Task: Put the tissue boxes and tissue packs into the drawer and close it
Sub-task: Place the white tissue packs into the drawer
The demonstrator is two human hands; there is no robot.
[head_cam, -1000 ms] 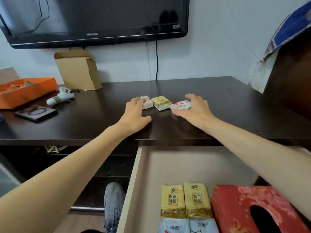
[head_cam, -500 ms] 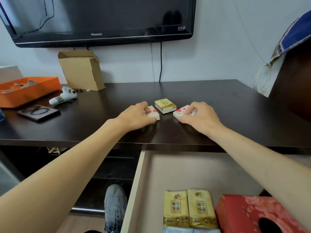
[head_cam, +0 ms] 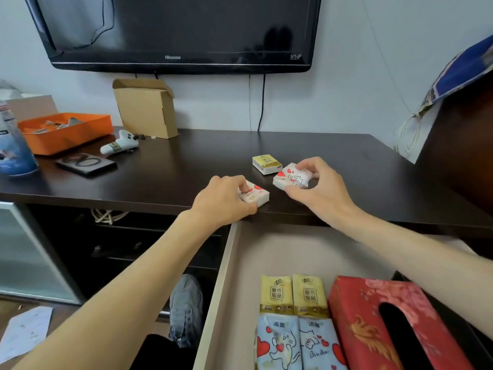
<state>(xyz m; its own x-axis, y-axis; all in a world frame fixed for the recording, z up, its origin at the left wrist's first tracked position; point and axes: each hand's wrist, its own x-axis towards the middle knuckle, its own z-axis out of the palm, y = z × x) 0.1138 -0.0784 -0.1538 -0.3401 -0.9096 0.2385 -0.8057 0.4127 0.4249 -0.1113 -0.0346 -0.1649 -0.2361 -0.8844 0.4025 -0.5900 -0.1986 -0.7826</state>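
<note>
Sitting on the far left of the dark table (head_cam: 165, 177) are a blue bottle (head_cam: 13, 150), an orange tray (head_cam: 66, 132), a white game controller (head_cam: 120, 146), a black case (head_cam: 86, 164) and a brown cardboard box (head_cam: 145, 108), with a black TV (head_cam: 176, 30) hanging on the white wall above. The left hand (head_cam: 224, 202) is pinching a small white tissue pack with red hearts (head_cam: 254, 196) near the front edge of the table; the pack is lying flat, its long side running from near left to far right. A yellow tissue pack (head_cam: 266, 163) is lying flat just behind, not touched. The right hand (head_cam: 320, 188) is gripping another white heart pack (head_cam: 292, 178), tipped up a little, its long side pointing left to right. Below, the open drawer (head_cam: 226, 276) is holding two yellow packs (head_cam: 293, 293), two blue heart packs (head_cam: 296, 345) and a red tissue box (head_cam: 373, 316), all pointing front to back.
</note>
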